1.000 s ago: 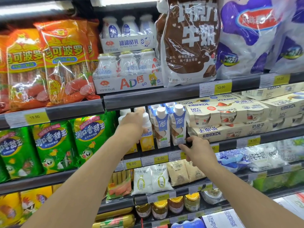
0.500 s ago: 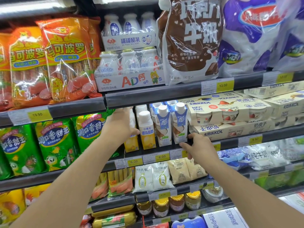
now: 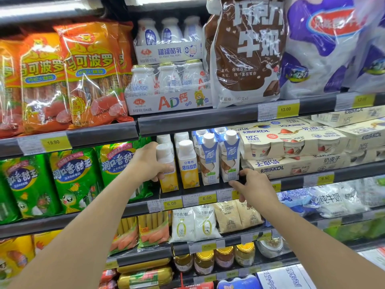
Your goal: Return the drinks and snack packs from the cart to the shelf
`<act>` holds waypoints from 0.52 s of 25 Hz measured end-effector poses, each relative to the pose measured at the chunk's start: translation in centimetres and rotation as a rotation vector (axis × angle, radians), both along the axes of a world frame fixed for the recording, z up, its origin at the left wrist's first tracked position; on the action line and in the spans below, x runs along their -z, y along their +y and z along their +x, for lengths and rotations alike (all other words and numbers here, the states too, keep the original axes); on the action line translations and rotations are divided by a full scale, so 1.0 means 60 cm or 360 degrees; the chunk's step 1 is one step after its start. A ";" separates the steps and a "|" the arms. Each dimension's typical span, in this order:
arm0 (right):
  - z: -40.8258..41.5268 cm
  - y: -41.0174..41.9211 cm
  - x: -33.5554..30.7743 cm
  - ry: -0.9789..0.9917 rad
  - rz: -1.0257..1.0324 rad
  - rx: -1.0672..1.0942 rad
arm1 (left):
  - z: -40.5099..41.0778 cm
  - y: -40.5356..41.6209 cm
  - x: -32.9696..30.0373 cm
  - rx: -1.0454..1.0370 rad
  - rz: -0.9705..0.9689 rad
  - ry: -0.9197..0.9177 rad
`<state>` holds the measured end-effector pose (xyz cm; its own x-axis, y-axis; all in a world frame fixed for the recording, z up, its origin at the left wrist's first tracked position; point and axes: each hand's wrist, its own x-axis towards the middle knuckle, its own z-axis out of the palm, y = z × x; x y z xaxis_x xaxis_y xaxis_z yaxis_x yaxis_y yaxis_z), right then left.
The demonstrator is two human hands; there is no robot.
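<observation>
My left hand (image 3: 149, 163) grips a yellow-and-white yoghurt drink carton (image 3: 167, 170) that stands at the left end of the middle shelf (image 3: 187, 192). A second yellow carton (image 3: 188, 165) stands right beside it. Two blue-and-white coconut drink cartons (image 3: 218, 157) stand to the right of those. My right hand (image 3: 253, 189) rests on the shelf's front edge below the right blue carton, fingers curled, fingertips touching the carton's base. The cart is out of view.
Green corn-sausage packs (image 3: 77, 180) hang left of the cartons. Yoghurt multipacks (image 3: 291, 142) are stacked to the right. Above sit bottle packs (image 3: 168, 86), orange sausage bags (image 3: 91, 76) and a brown milk bag (image 3: 245, 53). Lower shelves hold pouches (image 3: 193, 224) and jars (image 3: 225, 257).
My left hand has come down from the carton tops and set the yellow carton upright at the shelf front. My right hand has stayed at the shelf edge.
</observation>
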<state>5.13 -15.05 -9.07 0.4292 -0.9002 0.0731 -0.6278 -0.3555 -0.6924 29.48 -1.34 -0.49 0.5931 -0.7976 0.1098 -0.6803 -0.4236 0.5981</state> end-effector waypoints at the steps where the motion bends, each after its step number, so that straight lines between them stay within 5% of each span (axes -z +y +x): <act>1: 0.000 0.001 -0.002 0.0005 0.0013 -0.0006 | -0.002 0.001 0.001 0.0001 -0.0014 -0.0004; 13: 0.009 0.019 0.009 0.0178 -0.0162 0.0185 | -0.011 0.074 0.044 0.0036 0.0113 -0.0165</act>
